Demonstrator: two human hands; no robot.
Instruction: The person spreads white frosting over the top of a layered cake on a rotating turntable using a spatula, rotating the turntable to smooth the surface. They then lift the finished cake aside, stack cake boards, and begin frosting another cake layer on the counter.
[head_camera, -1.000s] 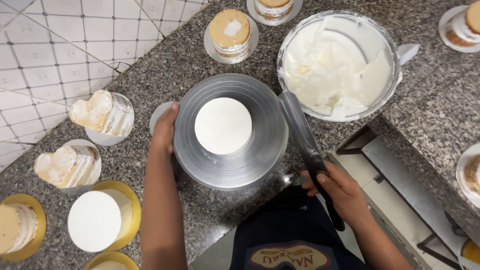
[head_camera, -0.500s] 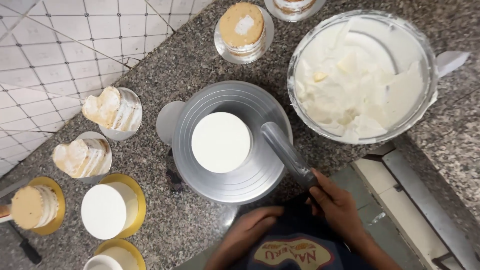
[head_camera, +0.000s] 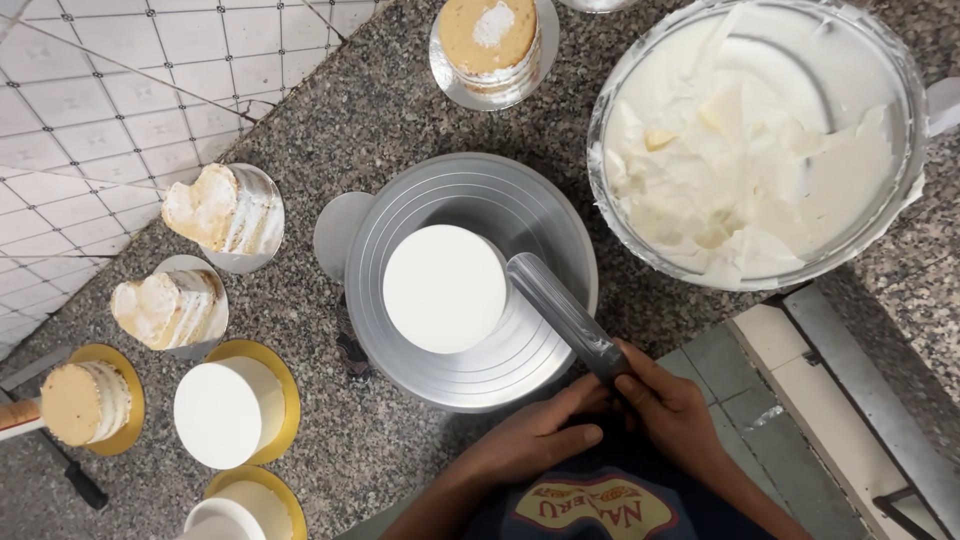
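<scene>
A small round cake coated in white cream (head_camera: 444, 288) stands on a silver turntable (head_camera: 545, 210). My right hand (head_camera: 672, 408) grips the dark handle of a long metal spatula (head_camera: 556, 305), whose blade rests against the cake's right side. My left hand (head_camera: 535, 435) sits at the turntable's near edge, fingers touching the right hand by the spatula handle. A large bowl of white cream (head_camera: 757, 140) stands at the upper right.
On the granite counter (head_camera: 380, 110): a bare layered cake (head_camera: 489, 42) on a silver board at the top, two tipped cakes (head_camera: 215, 208) (head_camera: 165, 306) on the left, iced and layered cakes (head_camera: 222, 412) (head_camera: 85, 402) on gold boards lower left. Tiled floor far left.
My left hand left the turntable's left side and came round to its near edge beside the right hand. The spatula swung in against the cake's side.
</scene>
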